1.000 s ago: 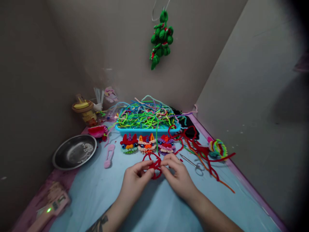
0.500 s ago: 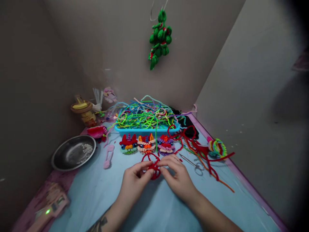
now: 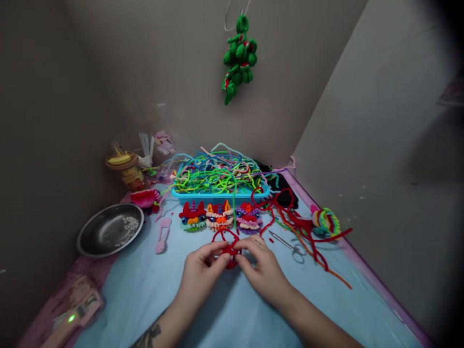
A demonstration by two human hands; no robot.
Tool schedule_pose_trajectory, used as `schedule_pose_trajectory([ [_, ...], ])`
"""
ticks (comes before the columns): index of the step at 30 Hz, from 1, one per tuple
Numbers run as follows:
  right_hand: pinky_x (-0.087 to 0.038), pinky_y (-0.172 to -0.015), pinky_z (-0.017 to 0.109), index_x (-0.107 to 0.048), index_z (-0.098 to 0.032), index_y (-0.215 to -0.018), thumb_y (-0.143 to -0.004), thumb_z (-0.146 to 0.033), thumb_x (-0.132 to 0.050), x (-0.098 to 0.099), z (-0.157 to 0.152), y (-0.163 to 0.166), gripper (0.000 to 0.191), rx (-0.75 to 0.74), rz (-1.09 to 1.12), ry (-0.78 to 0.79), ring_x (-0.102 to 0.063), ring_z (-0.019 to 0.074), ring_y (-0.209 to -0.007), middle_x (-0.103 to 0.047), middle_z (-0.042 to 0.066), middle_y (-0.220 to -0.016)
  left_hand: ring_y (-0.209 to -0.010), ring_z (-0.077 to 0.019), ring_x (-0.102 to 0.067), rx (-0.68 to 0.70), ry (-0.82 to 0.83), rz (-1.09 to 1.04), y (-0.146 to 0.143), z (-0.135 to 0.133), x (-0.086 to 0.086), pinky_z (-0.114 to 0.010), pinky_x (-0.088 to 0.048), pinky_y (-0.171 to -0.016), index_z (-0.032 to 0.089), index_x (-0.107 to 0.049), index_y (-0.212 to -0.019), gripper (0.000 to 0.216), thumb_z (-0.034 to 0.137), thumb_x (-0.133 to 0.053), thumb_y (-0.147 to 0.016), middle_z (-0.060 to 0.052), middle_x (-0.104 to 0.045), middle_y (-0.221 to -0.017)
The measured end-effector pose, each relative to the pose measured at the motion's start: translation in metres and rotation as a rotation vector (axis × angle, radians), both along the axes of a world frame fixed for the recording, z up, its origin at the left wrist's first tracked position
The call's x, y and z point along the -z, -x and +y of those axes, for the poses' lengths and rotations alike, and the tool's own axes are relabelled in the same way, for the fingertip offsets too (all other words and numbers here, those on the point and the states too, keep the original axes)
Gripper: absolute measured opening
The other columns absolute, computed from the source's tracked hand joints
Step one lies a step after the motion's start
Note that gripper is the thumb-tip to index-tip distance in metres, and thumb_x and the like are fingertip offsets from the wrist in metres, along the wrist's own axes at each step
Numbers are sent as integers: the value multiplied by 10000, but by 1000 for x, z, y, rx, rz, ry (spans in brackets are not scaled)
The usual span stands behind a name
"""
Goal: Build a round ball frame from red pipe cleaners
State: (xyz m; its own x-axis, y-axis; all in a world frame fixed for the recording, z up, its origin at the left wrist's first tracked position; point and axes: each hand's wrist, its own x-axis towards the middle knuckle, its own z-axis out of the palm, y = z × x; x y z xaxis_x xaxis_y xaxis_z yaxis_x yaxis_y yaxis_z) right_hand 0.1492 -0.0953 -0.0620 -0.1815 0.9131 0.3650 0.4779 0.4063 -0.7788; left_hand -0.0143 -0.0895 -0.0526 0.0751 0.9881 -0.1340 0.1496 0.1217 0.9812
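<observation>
Red pipe cleaner point(image 3: 230, 247) is bent into loops and held low over the blue table covering. My left hand point(image 3: 203, 266) pinches its left side between thumb and fingers. Against its right side are the thumb and fingertips of my right hand point(image 3: 264, 266), also closed on it. One open loop stands out beyond the fingertips; the fingers hide part of the middle. Just past my hands sit three colourful lion-like faces, one red and green point(image 3: 193, 217), one cream and orange point(image 3: 219, 217), one purple and red point(image 3: 249, 218).
A blue tray point(image 3: 221, 197) piled with pipe cleaners stands behind the faces. Scissors point(image 3: 290, 245) and loose red and orange stems point(image 3: 315, 241) lie right. On the left are a metal bowl point(image 3: 105, 237), a pink clip point(image 3: 163, 237) and a pink device point(image 3: 81, 309) with a green light.
My right hand has shifted slightly left and its fingers have drawn in closer on the red pipe cleaner. My left hand stays nearly in place.
</observation>
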Motion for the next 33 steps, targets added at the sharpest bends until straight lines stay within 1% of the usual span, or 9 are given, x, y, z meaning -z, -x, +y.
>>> schedule_pose_trajectory([
  [4,-437,-708,283,-573,-203,-846,-791,-51,-489,1,-1,1,183,31,21,62,-541,181,-825,-586,24,-821,-598,-171,-627,12,19,-9,0,0,2,-268,-491,-596,112,-702,-968,332,307,-663,-702,-76,-728,-731],
  [8,-443,-709,285,-530,-204,-865,-777,-48,-471,1,-3,1,189,23,36,96,-537,176,-815,-557,24,-837,-586,-166,-618,3,14,-4,0,0,2,-261,-483,-580,111,-708,-958,326,299,-668,-696,-70,-720,-712],
  [10,-449,-756,301,-513,-208,-924,-734,-25,-485,1,-5,1,265,-11,32,89,-531,181,-860,-549,30,-892,-587,-159,-612,-19,4,-12,0,1,2,-254,-477,-572,112,-710,-949,323,297,-677,-687,-71,-722,-726],
  [13,-442,-847,326,-486,-217,-1033,-651,26,-485,3,-6,1,453,-78,7,64,-511,193,-961,-532,44,-1000,-600,-153,-612,-51,12,-47,1,3,2,-240,-472,-564,115,-711,-935,322,297,-694,-669,-72,-727,-750],
  [16,-438,-868,335,-473,-225,-1076,-643,34,-474,6,-6,2,504,-85,-16,28,-499,201,-997,-535,49,-1030,-631,-157,-628,-51,49,-120,2,4,2,-236,-481,-581,117,-708,-925,322,290,-709,-654,-71,-733,-755],
  [20,-449,-821,329,-471,-223,-1083,-685,-1,-500,10,-5,3,456,-39,-25,-41,-505,210,-969,-562,53,-1002,-637,-165,-648,-48,89,-205,2,5,1,-245,-497,-599,114,-706,-905,340,287,-743,-615,-71,-740,-747],
  [25,-447,-791,341,-497,-218,-1007,-762,-67,-526,9,-6,1,290,26,-41,-162,-520,212,-926,-579,59,-965,-612,-159,-651,-47,141,-302,1,6,-2,-253,-505,-606,108,-700,-882,372,296,-774,-570,-59,-735,-702],
  [29,-435,-722,335,-537,-214,-840,-802,-119,-551,8,-6,-1,104,127,-75,-253,-536,197,-803,-573,37,-816,-603,-149,-639,-76,132,-280,1,6,-3,-249,-496,-598,113,-701,-865,369,302,-779,-558,-50,-729,-706],
  [33,-441,-672,320,-564,-214,-785,-829,-126,-542,8,-7,2,100,138,-42,-246,-554,181,-723,-602,24,-725,-600,-149,-634,-72,83,-234,0,4,-2,-252,-500,-597,119,-689,-869,342,303,-760,-589,-39,-713,-691],
])
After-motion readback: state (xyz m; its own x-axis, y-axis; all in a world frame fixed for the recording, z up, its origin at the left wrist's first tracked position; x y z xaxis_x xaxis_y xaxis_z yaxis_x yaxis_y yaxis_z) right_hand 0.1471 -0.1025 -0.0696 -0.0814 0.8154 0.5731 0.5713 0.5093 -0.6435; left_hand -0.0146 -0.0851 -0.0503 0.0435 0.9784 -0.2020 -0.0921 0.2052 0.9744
